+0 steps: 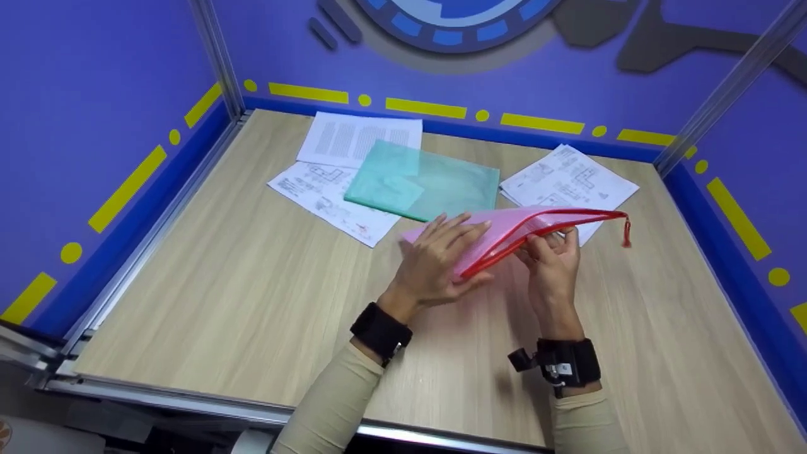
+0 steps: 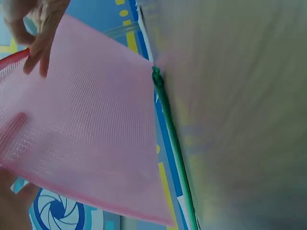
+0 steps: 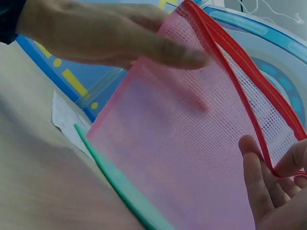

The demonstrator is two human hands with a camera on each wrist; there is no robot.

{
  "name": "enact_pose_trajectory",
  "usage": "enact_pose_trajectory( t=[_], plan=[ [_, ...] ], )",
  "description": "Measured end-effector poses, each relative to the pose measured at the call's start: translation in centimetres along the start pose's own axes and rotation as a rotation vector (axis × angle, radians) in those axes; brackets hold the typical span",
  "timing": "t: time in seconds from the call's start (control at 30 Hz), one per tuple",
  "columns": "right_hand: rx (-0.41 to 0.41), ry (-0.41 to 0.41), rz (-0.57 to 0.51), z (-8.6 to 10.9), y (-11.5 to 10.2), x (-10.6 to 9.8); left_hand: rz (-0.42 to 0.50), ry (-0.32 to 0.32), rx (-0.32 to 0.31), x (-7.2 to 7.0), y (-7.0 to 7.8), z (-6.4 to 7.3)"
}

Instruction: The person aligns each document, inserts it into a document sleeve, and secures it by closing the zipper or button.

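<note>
A pink mesh zipper pouch (image 1: 504,222) with a red zipper edge is held up above the table, its mouth parted. My left hand (image 1: 432,265) holds the pouch's left end, with the thumb on one face and the fingers on the other, as the right wrist view shows. The right hand (image 1: 553,271) pinches the near red edge between thumb and fingers. From the far right end of the zipper hangs a red pull tab (image 1: 627,232). The inside of the pouch shows as white mesh (image 3: 249,81), with no contents visible.
Beyond the pink pouch lies a green zipper pouch (image 1: 454,180), partly over printed sheets (image 1: 343,198) on the left. More printed sheets (image 1: 570,173) lie at the back right, partly behind the pink pouch. Blue walls (image 1: 441,120) bound the wooden table (image 1: 252,302).
</note>
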State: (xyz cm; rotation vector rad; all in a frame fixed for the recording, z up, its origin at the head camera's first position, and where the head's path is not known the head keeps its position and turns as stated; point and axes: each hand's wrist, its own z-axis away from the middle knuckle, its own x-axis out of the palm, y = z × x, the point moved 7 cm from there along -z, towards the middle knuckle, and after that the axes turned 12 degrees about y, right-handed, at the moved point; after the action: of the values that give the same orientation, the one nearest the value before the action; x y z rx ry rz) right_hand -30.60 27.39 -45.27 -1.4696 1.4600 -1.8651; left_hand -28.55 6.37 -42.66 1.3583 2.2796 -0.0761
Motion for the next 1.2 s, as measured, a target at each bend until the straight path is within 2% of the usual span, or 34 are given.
enact_pose_trajectory(
  t=[0.07,0.13,0.23,0.3,0.37,0.5,0.63,0.77,0.9,1.07,1.2],
  plan=[
    [-0.007,-0.015,-0.017,0.2,0.5,0.3,0.061,-0.058,-0.033,0.6,0.2,0.2],
    [-0.009,-0.034,-0.012,0.4,1.0,0.6,0.119,-0.118,-0.094,0.9,0.2,0.5],
    [-0.003,-0.059,0.038,0.5,1.8,0.9,0.165,-0.209,-0.194,1.1,-0.1,0.9],
    [0.019,-0.083,0.097,0.6,2.5,1.1,0.17,-0.264,-0.236,1.4,-0.4,1.2],
    [0.057,-0.117,0.169,0.8,3.4,1.3,0.153,-0.312,-0.263,1.8,-0.7,1.4],
    [0.132,-0.21,0.313,1.4,5.1,1.9,0.029,-0.39,-0.283,2.5,-1.6,2.0],
    [0.148,-0.294,0.46,1.8,6.1,2.2,-0.069,-0.437,-0.312,2.8,-2.4,2.5],
    [0.125,-0.352,0.581,2.1,6.5,2.3,-0.05,-0.532,-0.376,3.3,-2.6,3.2],
    [0.114,-0.348,0.603,2.2,6.6,2.3,-0.044,-0.639,-0.434,3.7,-2.7,4.0],
    [0.099,-0.321,0.633,2.3,6.6,2.3,-0.091,-0.68,-0.474,3.8,-3.0,4.3],
    [0.028,-0.297,0.742,2.3,6.2,2.2,-0.115,-0.661,-0.484,3.7,-3.2,4.3]
  ],
)
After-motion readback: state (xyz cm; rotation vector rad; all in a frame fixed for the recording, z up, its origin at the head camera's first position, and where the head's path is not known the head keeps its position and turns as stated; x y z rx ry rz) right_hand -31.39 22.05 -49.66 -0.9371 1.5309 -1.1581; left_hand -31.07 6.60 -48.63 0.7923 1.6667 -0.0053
